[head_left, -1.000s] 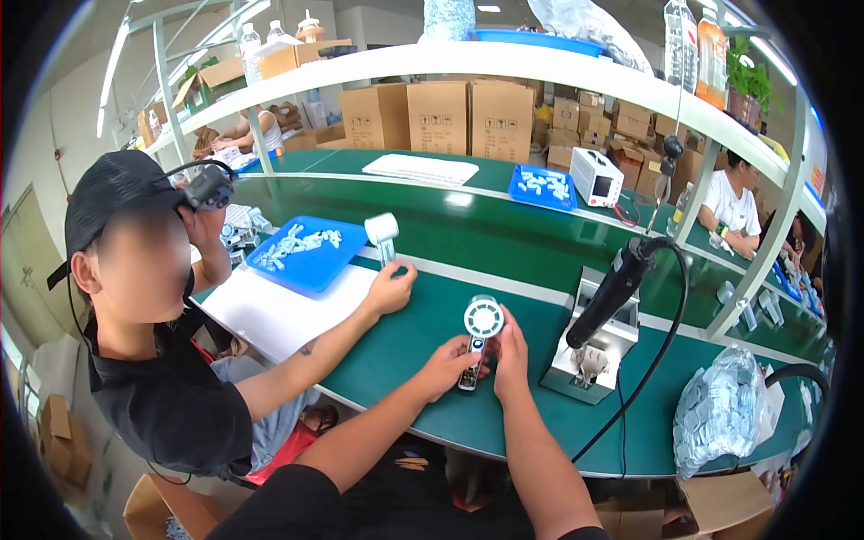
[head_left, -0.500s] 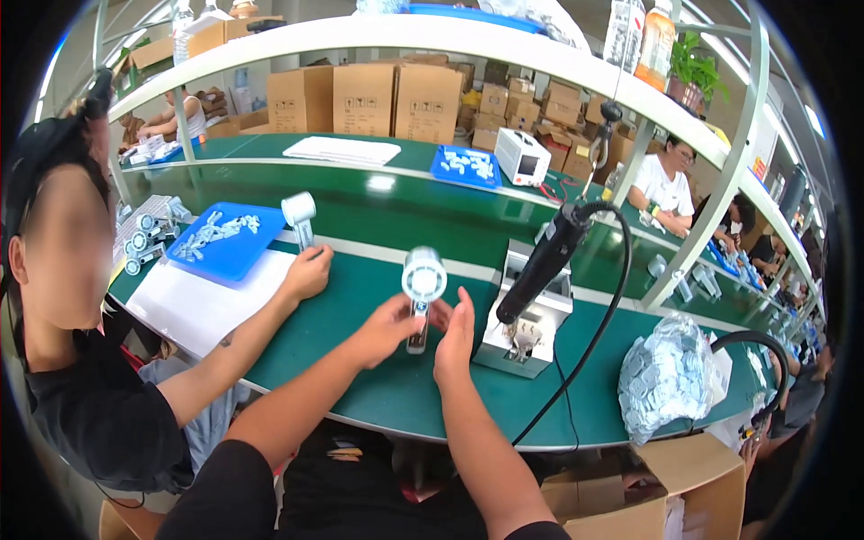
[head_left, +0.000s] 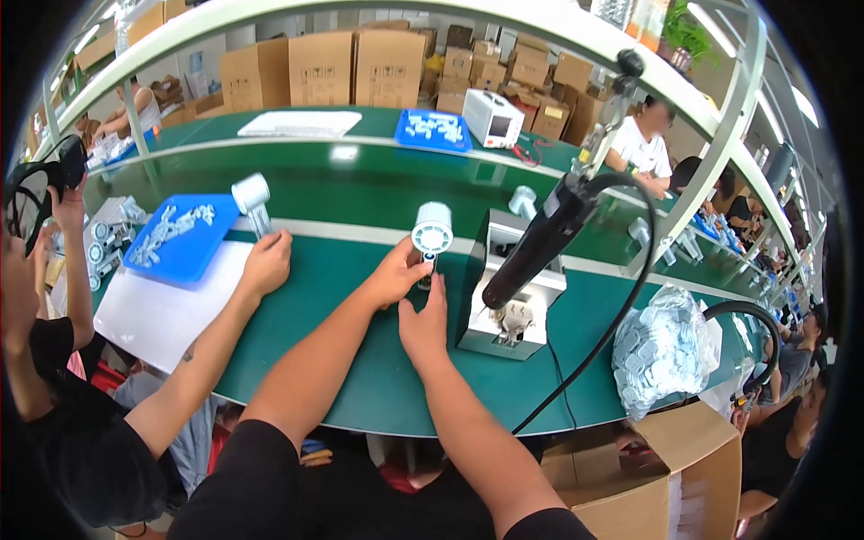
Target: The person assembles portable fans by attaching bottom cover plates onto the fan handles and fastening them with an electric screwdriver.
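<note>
A pale grey-blue handheld fan [head_left: 432, 227] stands upright in front of me, its round head at the top and its grille turned toward me. My left hand [head_left: 398, 274] is closed round its handle from the left, thumb across the front. Beside the handle's lower end is my right hand [head_left: 425, 326], fingers pointing up and the thumb apart; a fingertip reaches the handle. Just right of my hands stands a metal fixture [head_left: 504, 337] with a white seat. Above that seat hangs a black electric screwdriver [head_left: 540, 238], its tip pointing down.
On the left, a co-worker's hand [head_left: 268, 261] holds a similar fan [head_left: 254, 193] near a blue tray [head_left: 184, 261] of small parts. A bulging plastic bag of pale parts [head_left: 661, 351] sits right, above an open carton [head_left: 693, 436]. A black cable [head_left: 621, 315] loops beside the fixture.
My view has shifted. The fan has been raised and its grille tilted lower, with my left hand still on it. My right hand has closed in on the handle. The co-worker leans back.
</note>
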`<action>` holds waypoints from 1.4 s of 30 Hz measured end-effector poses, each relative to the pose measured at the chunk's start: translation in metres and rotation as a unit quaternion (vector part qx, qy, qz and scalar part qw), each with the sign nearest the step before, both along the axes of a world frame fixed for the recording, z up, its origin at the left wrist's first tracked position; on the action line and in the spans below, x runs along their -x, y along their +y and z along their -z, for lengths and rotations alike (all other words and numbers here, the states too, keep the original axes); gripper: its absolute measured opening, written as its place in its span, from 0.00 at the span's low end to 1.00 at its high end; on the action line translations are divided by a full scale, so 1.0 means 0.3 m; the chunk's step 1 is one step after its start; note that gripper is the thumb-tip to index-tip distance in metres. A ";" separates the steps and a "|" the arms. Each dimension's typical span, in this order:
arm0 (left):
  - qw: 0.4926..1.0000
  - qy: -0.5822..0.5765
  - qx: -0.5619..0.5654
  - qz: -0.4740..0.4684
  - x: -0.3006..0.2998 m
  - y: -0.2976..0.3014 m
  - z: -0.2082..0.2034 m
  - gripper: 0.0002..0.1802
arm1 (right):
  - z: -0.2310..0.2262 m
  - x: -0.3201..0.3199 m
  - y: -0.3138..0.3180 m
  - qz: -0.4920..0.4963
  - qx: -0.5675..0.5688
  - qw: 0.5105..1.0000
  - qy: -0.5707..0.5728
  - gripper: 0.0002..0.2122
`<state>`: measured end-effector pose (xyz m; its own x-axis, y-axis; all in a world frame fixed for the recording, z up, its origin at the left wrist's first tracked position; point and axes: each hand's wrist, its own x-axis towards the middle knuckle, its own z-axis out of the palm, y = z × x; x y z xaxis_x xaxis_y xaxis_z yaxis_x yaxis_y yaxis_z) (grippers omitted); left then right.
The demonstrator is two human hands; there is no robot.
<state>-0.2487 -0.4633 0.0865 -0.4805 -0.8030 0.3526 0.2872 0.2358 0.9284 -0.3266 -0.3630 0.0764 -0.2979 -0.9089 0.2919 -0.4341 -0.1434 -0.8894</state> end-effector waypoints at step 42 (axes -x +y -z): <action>0.986 -0.121 0.059 -0.095 -0.030 0.016 0.090 0.32 | 0.054 0.013 -0.016 -0.031 0.144 0.987 0.068 0.14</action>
